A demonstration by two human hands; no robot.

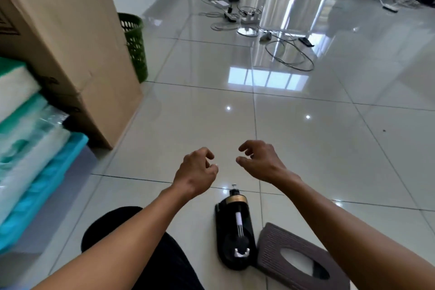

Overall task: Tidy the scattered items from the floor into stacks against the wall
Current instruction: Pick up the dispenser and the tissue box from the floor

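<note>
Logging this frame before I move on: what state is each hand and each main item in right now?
left hand: fingers loosely curled, empty, held above the floor
right hand: fingers loosely curled, empty
black device: lying flat on the floor tiles
brown slotted cover: lying on the floor beside the black device
foam pads: stacked at the left
cardboard box: upright, closed
green basket: upright behind the box

I saw a glossy tiled floor [306, 148] carrying everything. Along its left edge stood a tall cardboard box [70, 42], with a stack of teal-and-white packs [35, 148] beside it and a green basket [135, 45] behind it. At the near edge lay a black device [235, 235] touching a grey slotted cover [294, 259]. Towards the far edge lay tangled cables [289, 54] and power strips [231, 16].
</note>
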